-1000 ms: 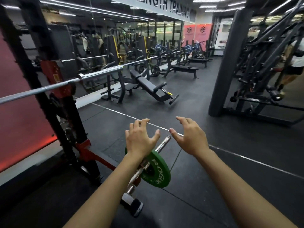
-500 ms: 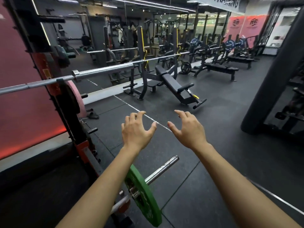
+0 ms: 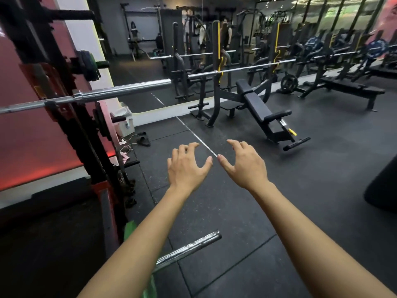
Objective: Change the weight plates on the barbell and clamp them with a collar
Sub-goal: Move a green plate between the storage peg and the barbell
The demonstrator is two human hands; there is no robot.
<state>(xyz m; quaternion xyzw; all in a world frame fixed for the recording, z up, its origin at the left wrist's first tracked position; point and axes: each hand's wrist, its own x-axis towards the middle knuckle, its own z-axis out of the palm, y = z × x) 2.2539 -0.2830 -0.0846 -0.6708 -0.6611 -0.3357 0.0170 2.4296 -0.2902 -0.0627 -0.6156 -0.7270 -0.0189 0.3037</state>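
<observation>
A steel barbell [image 3: 120, 91] rests on the red-and-black rack [image 3: 71, 134] at the left, its bare sleeve pointing right. Low down, a second bar's sleeve [image 3: 193, 246] sticks out over the floor with a green plate [image 3: 130, 227] on it, mostly hidden behind my left forearm. My left hand [image 3: 187, 168] and my right hand [image 3: 245, 164] hover side by side over the floor, fingers spread and curled, holding nothing. Dark plates [image 3: 88, 65] hang on a rack peg at the upper left. No collar is visible.
An incline bench [image 3: 262, 112] stands ahead on the black rubber floor, with more benches and racked bars [image 3: 242, 68] behind it along a mirror wall. Slippers [image 3: 142, 138] and a white box [image 3: 126, 125] lie by the rack. A dark pillar base [image 3: 382, 186] is at the right.
My view has turned left and tilted up. The green plate and lower sleeve slid down toward the frame's bottom. Both hands stay open and empty, held at about the same spacing.
</observation>
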